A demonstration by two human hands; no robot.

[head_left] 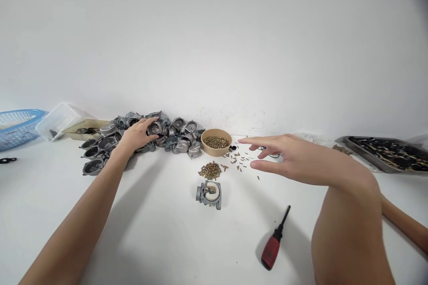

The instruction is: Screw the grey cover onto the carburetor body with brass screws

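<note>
My left hand reaches to the pile at the back left, with thumb and fingers curled round a grey metal float bowl. More grey metal bowls are heaped around it. Above the table my right hand hovers with fingers stretched apart and nothing held. Nearest below and left of it lie loose brass screws. A carburetor body with a white float sits in the middle of the table. Just behind it is a small heap of brass screws.
A tan round tub of screws stands near the wall. A red-handled screwdriver lies front right. At far right are a metal tray of dark parts and another arm. A blue basket and clear bin stand left.
</note>
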